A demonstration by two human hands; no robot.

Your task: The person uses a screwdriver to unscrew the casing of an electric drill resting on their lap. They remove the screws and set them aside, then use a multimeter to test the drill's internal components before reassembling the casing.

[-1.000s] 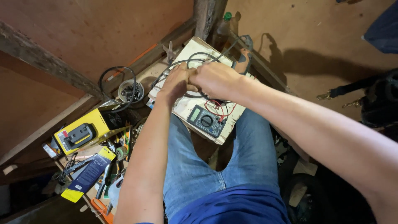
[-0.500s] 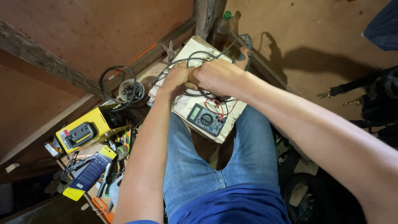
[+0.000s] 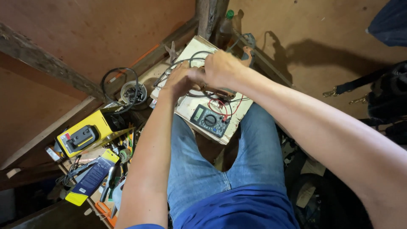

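Observation:
I sit in blue jeans with a pale wooden board (image 3: 190,108) resting across my knees. My left hand (image 3: 180,80) and my right hand (image 3: 220,68) are pressed together over the middle of the board, fingers closed on a small part with black cables (image 3: 186,59) looping out from it. What exactly sits between the fingers is hidden. A dark digital multimeter (image 3: 208,121) lies on the board just below my hands, with thin red leads (image 3: 220,106) running up toward them.
A yellow and black box-shaped tool (image 3: 82,135) lies on the floor at left, beside a coil of black cable (image 3: 118,85) and a small round tub of bits (image 3: 133,91). A blue and yellow package (image 3: 91,178) and scattered hand tools sit below. A green-capped bottle (image 3: 224,25) stands behind the board.
Both hands stay on the same spot of the board with only slight shifts. The multimeter and floor items have not moved.

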